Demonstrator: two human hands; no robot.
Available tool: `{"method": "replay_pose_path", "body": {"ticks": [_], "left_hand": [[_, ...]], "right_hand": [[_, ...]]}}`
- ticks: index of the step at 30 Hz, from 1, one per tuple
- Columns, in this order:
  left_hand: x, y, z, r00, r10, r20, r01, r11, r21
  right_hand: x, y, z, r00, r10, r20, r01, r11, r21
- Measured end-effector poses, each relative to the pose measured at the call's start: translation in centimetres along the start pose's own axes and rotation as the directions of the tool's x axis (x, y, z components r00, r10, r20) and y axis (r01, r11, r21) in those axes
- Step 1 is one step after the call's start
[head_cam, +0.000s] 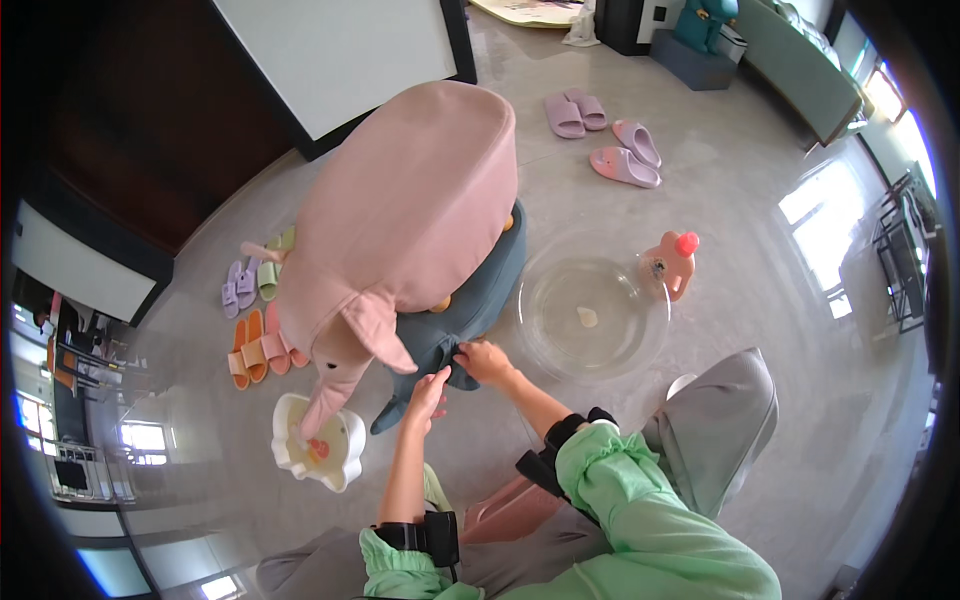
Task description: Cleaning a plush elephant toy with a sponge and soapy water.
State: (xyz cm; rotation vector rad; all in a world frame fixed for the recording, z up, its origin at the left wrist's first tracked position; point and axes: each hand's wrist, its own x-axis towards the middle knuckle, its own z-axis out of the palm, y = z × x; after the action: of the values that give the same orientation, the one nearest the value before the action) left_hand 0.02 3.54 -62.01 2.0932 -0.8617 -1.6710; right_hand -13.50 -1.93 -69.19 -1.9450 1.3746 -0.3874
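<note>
A pink elephant-shaped fabric stool [405, 195] stands on top of or against a dark blue elephant-shaped one [480, 300]. My right hand [487, 363] grips a fold of the blue fabric, which looks like an ear [445, 351]. My left hand [426, 399] pinches the lower edge of the same fold, fingertips close to those of my right. The blue trunk [390, 414] extends down to the left of my hands. Part of the blue stool is hidden under the pink body.
A clear basin [592, 360] of water holds a pale piece [587, 317]. Beside it stands a pink bottle [678, 262] with a red cap. The pink trunk hangs over a white tub [352, 457]. Slippers [626, 165] lie behind; orange slides [249, 345] lie left.
</note>
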Motion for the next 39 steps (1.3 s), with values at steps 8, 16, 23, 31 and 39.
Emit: {"method": "replay_pose_path", "body": {"ticks": [8, 16, 23, 31, 39], "left_hand": [[7.8, -1.5, 2.5, 0.962, 0.175, -0.208, -0.126, 0.965, 0.23], [7.0, 0.3, 2.3, 0.98, 0.162, -0.117, -0.101, 0.904, 0.415], [6.1, 0.4, 1.3, 0.936, 0.01, 0.351, -0.21, 0.816, 0.538], [3.6, -7.9, -5.4, 0.616, -0.617, 0.49, 0.119, 0.688, 0.716], [2.5, -23.1, -24.3, 0.833, -0.496, 0.244, 0.537, 0.832, -0.142]], "right_hand": [[-0.5, 0.5, -1.1, 0.994, -0.098, -0.054, 0.104, 0.987, 0.12], [1.0, 1.6, -1.7, 0.97, -0.216, 0.116, 0.208, 0.975, 0.072], [-0.7, 3.9, -1.3, 0.976, -0.192, 0.106, 0.197, 0.98, -0.036], [-2.5, 5.7, -4.4, 0.966, -0.217, 0.141, 0.205, 0.974, 0.095], [-1.6, 22.9, -3.9, 0.93, -0.042, 0.365, -0.003, 0.993, 0.121]]}}
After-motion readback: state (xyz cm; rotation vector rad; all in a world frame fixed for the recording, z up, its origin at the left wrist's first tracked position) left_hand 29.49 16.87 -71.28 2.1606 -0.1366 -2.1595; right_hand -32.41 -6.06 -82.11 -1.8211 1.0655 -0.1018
